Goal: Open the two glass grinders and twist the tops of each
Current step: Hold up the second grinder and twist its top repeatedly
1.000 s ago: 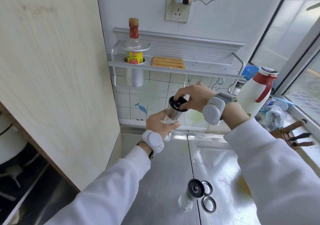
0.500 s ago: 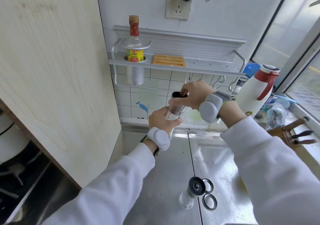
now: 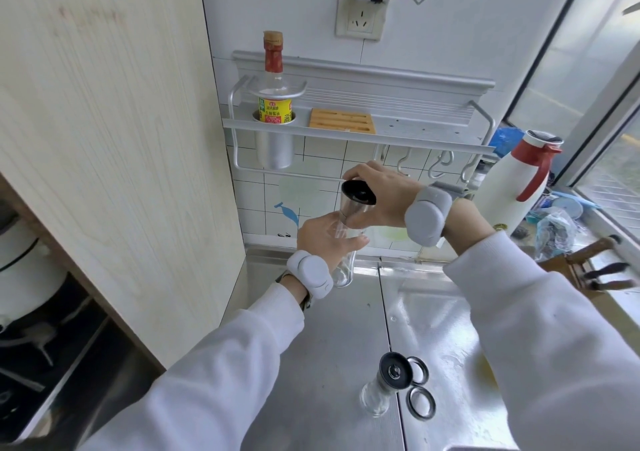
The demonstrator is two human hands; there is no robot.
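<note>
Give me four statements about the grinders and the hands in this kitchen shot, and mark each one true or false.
1. The left hand grips the glass body of the raised grinder. True.
2. The right hand rests flat on the counter. False: it holds the raised grinder's black top.
3. The second grinder stands on the counter with two rings beside it. True.
4. The red-capped bottle lies on the counter. False: it stands upright in the wall shelf.
</note>
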